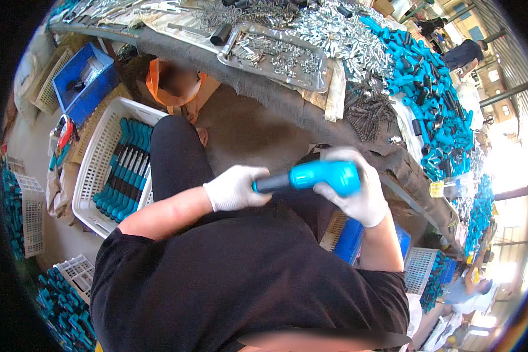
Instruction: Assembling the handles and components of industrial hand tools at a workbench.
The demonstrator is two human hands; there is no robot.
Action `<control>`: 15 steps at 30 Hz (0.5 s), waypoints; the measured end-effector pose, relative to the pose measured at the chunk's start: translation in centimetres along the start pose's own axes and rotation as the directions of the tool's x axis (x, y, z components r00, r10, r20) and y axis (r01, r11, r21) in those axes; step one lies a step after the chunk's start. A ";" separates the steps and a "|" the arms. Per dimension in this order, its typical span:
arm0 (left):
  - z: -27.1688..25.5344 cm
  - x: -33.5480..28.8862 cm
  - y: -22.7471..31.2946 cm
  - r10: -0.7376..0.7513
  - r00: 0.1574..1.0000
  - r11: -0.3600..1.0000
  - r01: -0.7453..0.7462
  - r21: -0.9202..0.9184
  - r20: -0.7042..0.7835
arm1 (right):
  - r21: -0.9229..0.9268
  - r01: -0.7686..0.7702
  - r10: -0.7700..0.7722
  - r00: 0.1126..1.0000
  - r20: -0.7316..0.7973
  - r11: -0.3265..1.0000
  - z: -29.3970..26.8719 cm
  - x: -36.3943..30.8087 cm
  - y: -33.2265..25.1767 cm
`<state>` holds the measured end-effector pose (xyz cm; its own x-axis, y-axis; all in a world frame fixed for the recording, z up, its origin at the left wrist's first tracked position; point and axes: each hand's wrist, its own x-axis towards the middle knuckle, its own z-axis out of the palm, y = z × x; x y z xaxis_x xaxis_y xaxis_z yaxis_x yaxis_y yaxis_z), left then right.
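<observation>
Both my hands wear white gloves and hold one teal-and-black tube-shaped part with a thick, bent teal head, in front of my body over my lap. My left hand is closed round the narrow black end on the left. On the right, my right hand wraps round the bent teal head, somewhat blurred by motion. The part lies nearly level, its teal end slightly higher. Left of my knee, a white plastic basket holds rows of similar teal-and-black pieces with shiny metal rods showing in their middles.
A cloth-covered bench curves ahead, bearing a clear tray of small metal parts, dark springs and a heap of teal parts. A blue bin and an orange bag stand at left. Other people are far right.
</observation>
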<state>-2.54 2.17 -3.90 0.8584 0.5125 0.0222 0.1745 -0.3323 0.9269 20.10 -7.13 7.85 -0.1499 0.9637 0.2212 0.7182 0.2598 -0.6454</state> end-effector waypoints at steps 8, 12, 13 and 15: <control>-0.8 0.5 -0.2 0.128 0.992 0.988 -0.126 0.090 -0.016 | 0.733 -0.163 0.465 0.855 -0.229 0.661 1.3 -0.1 4.9; -1.3 0.6 -0.5 0.000 0.994 0.998 -0.007 -0.062 -0.105 | 0.419 0.369 -0.306 0.928 -0.212 0.830 1.4 0.9 -1.0; 0.5 0.2 -2.2 0.158 0.978 0.985 -0.146 0.087 -0.139 | 0.384 0.429 -0.468 0.884 0.009 0.818 0.3 2.6 -1.5; 1.3 0.3 0.2 0.017 0.982 0.966 -0.065 0.252 0.187 | 0.316 -0.104 0.068 0.990 0.123 0.943 -1.8 4.9 -1.7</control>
<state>-1.63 1.23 -4.21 0.9364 0.3494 -0.0322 0.2340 -0.5534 0.7993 19.42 -2.93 11.35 -0.1831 0.9794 0.0853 0.4783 0.1646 -0.8626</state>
